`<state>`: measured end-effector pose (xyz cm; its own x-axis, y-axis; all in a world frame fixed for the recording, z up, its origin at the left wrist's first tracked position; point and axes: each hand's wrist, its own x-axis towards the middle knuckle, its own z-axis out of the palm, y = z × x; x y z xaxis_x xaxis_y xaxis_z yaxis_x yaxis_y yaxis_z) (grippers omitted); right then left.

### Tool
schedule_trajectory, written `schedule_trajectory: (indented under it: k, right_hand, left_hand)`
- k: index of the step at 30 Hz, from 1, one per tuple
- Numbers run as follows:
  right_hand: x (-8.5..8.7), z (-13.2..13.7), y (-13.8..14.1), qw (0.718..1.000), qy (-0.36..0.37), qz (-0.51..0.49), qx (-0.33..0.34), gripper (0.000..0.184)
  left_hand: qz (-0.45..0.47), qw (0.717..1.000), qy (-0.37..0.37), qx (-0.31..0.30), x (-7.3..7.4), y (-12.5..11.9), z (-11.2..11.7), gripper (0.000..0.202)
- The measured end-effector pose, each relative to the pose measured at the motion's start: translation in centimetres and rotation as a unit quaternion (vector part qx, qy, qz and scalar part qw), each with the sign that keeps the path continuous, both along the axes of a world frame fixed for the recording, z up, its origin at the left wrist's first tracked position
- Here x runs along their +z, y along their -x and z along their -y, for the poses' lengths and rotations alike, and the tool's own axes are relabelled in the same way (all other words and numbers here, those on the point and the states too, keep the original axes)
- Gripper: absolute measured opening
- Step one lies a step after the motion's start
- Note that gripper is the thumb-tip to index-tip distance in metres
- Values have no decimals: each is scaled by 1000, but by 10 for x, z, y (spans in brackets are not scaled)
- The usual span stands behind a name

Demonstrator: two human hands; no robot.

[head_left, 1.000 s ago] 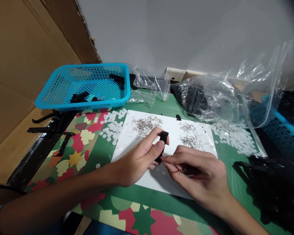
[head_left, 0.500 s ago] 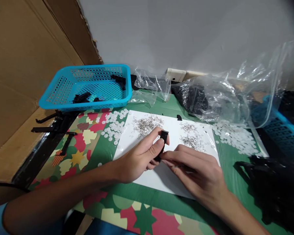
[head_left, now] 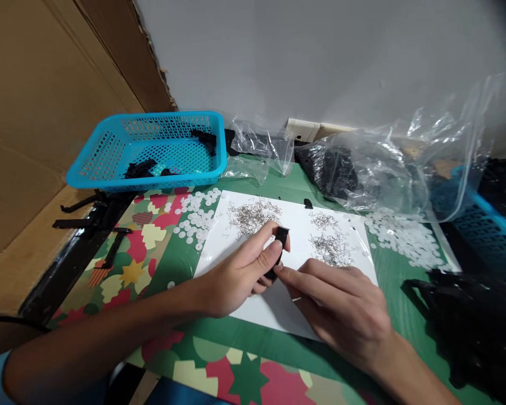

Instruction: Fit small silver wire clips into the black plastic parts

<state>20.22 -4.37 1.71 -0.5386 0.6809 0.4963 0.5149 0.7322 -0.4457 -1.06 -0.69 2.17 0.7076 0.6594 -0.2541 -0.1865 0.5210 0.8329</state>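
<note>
Left hand (head_left: 240, 275): fingers and thumb clamped on a narrow black plastic part (head_left: 282, 233), held tilted above the white rectangular sheet of paper (head_left: 261, 315), the landmark for this entry.

Right hand (head_left: 341, 306): fingers bunched, index fingertip touching the part's lower end; whether they pinch anything there cannot be told. A thin silvery piece (head_left: 296, 299) shows beneath this hand, mostly hidden.

On the sheet: one dense heap of fine, bent metal wires (head_left: 251, 218), upper left; two looser clusters of like wires (head_left: 331, 247), upper right.

Just beyond the sheet's far edge: one small black fragment (head_left: 307, 203).

Beside the sheet, left and right: scattered white translucent discs (head_left: 196, 222) and a larger spread of similar discs (head_left: 409, 239).

Under the sheet: counter (head_left: 244, 343), covered in green with a multicoloured patterned border.

Left of the sheet, farther out: loose long black parts (head_left: 116, 247); a blue perforated plastic basket (head_left: 152, 184) containing several black pieces (head_left: 141, 167).

Behind the sheet: crumpled clear plastic bags (head_left: 263, 146); a large clear bag (head_left: 362, 169) with black contents.

Right of the sheet: a dark heap of black parts (head_left: 472, 332); a second blue basket (head_left: 497, 230), partly in view.
</note>
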Motion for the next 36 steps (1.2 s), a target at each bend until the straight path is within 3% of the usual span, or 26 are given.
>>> schedule_trajectory:
  k: [6, 11, 17, 22, 25, 27, 29, 32, 34, 36]
  right_hand:
    - [3, -1, -2, 998, -57, 40, -8, 36]
    - [7, -7, -11, 996, -57, 29, -67, 48]
    - [1, -10, -19, 994, -96, 54, -15, 52]
    - [4, -9, -24, 988, -129, 85, -15, 49]
    - [5, -10, -30, 983, -152, 102, -25, 45]
    - [4, -12, -37, 977, -162, 127, -46, 46]
    - [2, -16, -45, 973, -163, 151, -69, 48]
    - [-2, -21, -54, 972, -149, 164, -81, 46]
    - [-5, -24, -57, 973, -137, 168, -74, 44]
    - [-8, -25, -57, 975, -122, 171, -69, 42]
  left_hand:
    - [19, 1000, 20, 5, -3, 1, -4, 30]
    - [-35, 999, 34, -19, -7, 5, -9, 49]
    - [-80, 991, -85, -71, -4, 10, -11, 56]
    - [-99, 987, -89, -85, -1, 12, -11, 59]
    - [-92, 991, -90, -43, 1, 13, -12, 65]
    - [-117, 982, -145, 9, 3, 14, -14, 60]
    - [-181, 946, -265, 44, 5, 15, -16, 45]
    - [-266, 846, -457, 68, 0, 15, -16, 45]
    - [-288, 786, -539, 94, -7, 14, -15, 38]
    - [-297, 752, -577, 118, -15, 14, -13, 24]
